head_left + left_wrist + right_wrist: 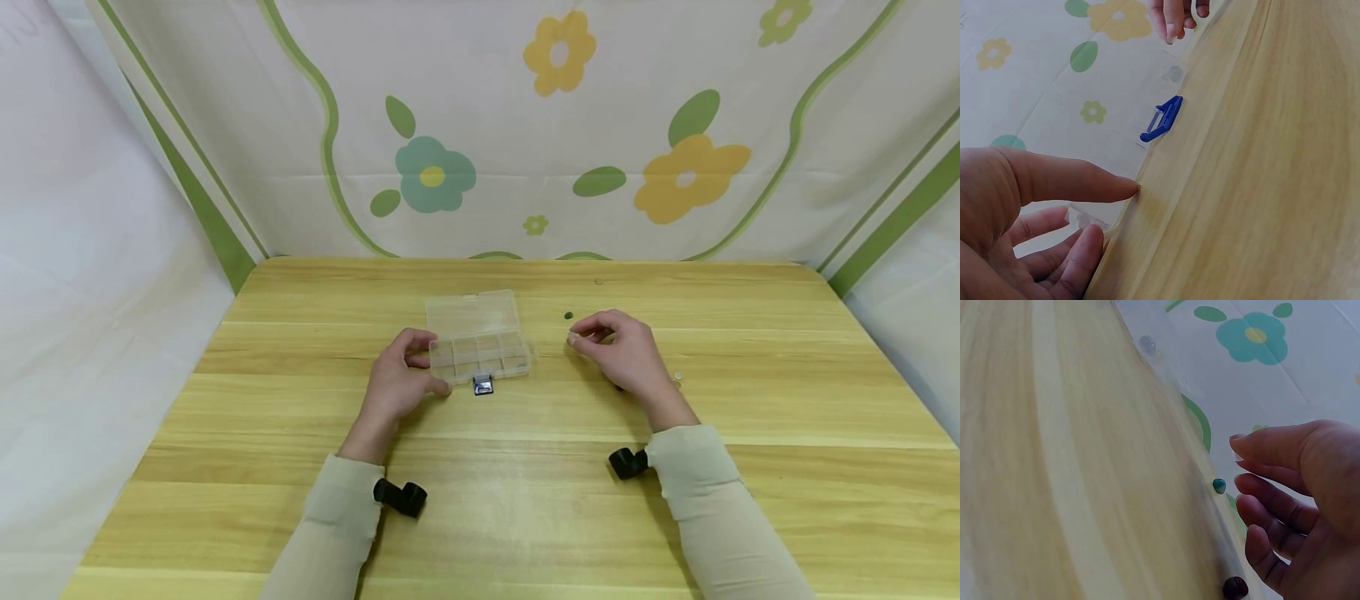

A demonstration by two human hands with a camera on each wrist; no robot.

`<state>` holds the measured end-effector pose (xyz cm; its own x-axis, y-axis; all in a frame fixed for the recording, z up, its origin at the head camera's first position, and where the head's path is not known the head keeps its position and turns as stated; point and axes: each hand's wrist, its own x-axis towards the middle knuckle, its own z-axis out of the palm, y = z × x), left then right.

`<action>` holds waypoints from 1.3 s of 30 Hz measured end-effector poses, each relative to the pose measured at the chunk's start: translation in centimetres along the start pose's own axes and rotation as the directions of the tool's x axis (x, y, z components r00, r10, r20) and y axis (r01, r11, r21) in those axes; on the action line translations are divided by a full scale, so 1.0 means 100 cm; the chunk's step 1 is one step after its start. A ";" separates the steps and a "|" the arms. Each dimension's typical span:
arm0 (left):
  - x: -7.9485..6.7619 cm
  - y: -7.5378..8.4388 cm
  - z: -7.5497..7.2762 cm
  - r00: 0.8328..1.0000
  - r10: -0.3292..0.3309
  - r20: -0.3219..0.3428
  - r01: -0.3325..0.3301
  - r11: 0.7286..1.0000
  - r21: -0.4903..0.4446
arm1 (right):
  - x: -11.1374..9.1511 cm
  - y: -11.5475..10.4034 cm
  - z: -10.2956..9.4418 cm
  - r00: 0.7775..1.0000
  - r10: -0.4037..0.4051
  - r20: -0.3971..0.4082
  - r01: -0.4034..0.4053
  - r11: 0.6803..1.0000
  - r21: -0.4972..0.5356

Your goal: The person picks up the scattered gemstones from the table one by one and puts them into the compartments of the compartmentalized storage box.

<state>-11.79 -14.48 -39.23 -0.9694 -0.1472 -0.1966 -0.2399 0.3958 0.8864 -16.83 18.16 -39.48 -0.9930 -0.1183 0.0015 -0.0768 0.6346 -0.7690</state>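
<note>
A clear plastic compartment box (480,357) lies on the table with its lid tipped back and a blue latch (1163,119) at its front. My left hand (397,379) holds the box's left end, thumb at the front corner and fingers at the side. A small greyish stone (1147,344) sits in the box's right end. To the right of the box, my right hand (624,350) pinches a small whitish piece (1237,456) between thumb and forefinger, mostly hidden. Just beyond those fingertips lies a green stone (568,315).
A dark red stone (1235,588) lies below my right hand, partly hidden by it in the head view. One pale clear stone (679,376) is right of that wrist, and another (598,282) is near the table's back edge. A flowered cloth (510,125) hangs behind.
</note>
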 end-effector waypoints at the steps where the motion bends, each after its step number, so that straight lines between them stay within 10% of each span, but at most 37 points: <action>1: 0.000 0.000 0.000 1.000 -0.001 0.000 0.001 1.000 0.001 | 0.000 0.000 0.000 1.000 -0.001 0.000 0.001 1.000 -0.001; 39: 0.002 0.000 0.000 1.000 0.003 0.002 -0.003 1.000 -0.005 | -0.004 -0.024 0.032 0.996 -0.092 0.006 0.092 0.993 0.081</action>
<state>-11.94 -14.48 -39.26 -0.9702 -0.1445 -0.1945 -0.2366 0.3916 0.8892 -15.96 14.25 -39.72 -0.9811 -0.1808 0.0688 -0.1599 0.5575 -0.8146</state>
